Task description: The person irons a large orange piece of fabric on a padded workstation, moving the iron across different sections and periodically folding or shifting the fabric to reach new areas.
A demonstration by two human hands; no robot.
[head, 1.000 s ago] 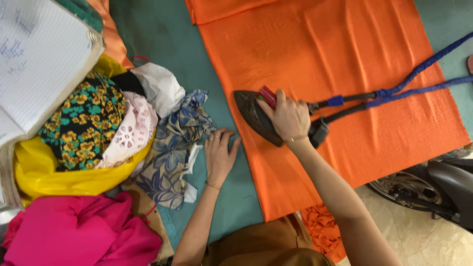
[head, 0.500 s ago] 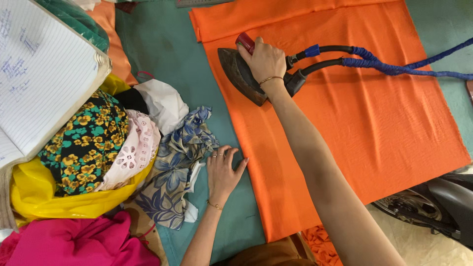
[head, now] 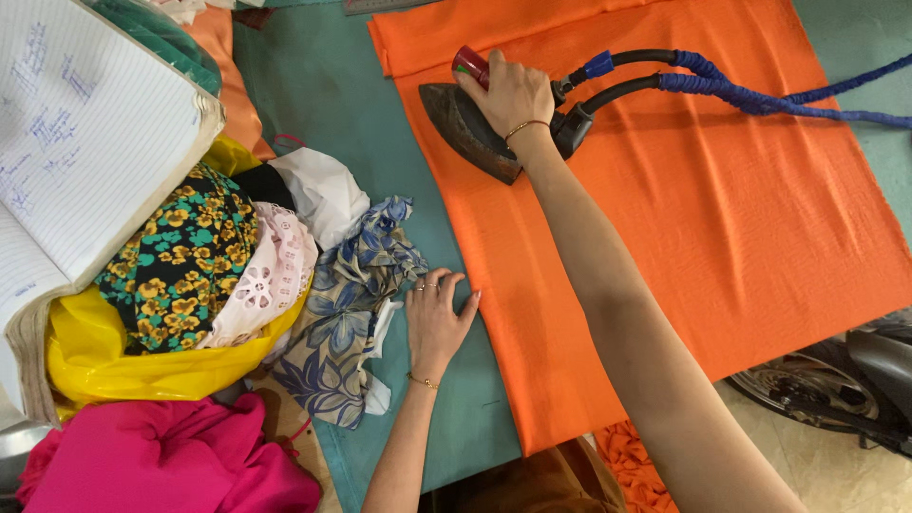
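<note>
Your right hand (head: 513,95) is closed around the handle of the iron (head: 470,128), soleplate on the far left corner of the orange cloth (head: 722,209) spread over the teal table (head: 361,123). Your left hand (head: 435,318) lies flat, fingers spread, at the cloth's near edge. Linger and you risk a scorch (cloth looks thin); the blue cord (head: 760,95) may drag and wrinkle it.

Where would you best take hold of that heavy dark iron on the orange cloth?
By the handle on top of the iron, coming from above, as the right hand does. The handle runs along the body over the flat soleplate, and the hoses leave from the rear, so top and heel-side approach stays free.
</note>
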